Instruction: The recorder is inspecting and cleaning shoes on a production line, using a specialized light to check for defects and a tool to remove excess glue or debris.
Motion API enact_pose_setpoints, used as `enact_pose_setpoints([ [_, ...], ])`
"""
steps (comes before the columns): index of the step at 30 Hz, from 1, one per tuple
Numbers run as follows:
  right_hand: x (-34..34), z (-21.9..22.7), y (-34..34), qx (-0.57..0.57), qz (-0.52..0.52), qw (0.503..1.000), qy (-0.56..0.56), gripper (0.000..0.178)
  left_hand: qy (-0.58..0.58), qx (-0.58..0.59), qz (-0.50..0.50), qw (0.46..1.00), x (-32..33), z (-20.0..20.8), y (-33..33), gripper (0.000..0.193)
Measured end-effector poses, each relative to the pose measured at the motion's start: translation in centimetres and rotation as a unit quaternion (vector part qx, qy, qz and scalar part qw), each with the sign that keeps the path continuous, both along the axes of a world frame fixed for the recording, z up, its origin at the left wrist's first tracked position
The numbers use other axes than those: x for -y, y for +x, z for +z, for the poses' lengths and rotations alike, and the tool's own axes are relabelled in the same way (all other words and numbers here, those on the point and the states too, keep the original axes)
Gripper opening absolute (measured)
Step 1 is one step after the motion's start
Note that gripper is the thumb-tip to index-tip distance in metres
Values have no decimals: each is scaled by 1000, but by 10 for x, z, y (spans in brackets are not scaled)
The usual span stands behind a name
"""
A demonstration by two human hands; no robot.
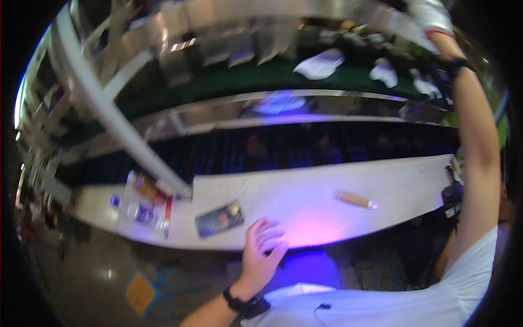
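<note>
My left hand point(264, 253) hovers at the front edge of a white table point(272, 191). Its fingers are loosely curved and apart, with nothing in them. Nearest to it lies a dark, flat rectangular thing, like a phone point(219, 219). My right arm stretches up to the far upper right. White material with a red edge covers my right hand point(433, 19), like a glove; blur hides its fingers. Below the raised arm, white, glove-like pieces point(320, 64) lie on a green conveyor belt point(229, 79). A slim tan-handled tool point(354, 200) rests on the table.
A grey post point(117, 125) rises at the table's left part, beside clear plastic bottles point(144, 211). Dark objects point(451, 193) crowd the table's right end. A dark gap point(305, 143) separates table and belt. A wooden-topped stool point(140, 294) stands lower left.
</note>
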State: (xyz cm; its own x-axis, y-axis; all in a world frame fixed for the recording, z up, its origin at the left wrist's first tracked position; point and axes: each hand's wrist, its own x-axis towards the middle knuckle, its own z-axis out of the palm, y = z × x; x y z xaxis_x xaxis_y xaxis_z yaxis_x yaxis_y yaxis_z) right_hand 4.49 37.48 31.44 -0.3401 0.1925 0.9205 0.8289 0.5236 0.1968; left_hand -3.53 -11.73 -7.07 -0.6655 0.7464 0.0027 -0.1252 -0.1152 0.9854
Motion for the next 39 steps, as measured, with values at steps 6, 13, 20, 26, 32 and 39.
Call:
enact_pose_setpoints([
  [6, -69, -8, -57, -5, 99, 974, -202, 57, -59, -29, 64, 996, 5, -17, -41, 70],
  [13, 62, -143, -104, 142, 391, 910, -5, 25, -85, -233, 149, 957, -90, -57, -141, 73],
  [20, 79, -181, -111, 171, 299, 877, -337, 38, -244, -1, 221, 944, -257, -124, -277, 98],
  [26, 75, -190, -108, 132, 288, 908, -275, 32, -301, 36, 221, 927, -273, -131, -284, 57],
  [32, 61, -202, -115, 150, 303, 932, -130, 16, -40, 290, -23, 956, -151, -40, -165, 32],
  [39, 167, -240, -29, 82, 611, 785, -63, 26, -119, 418, -147, 889, -71, -34, -73, 52],
])
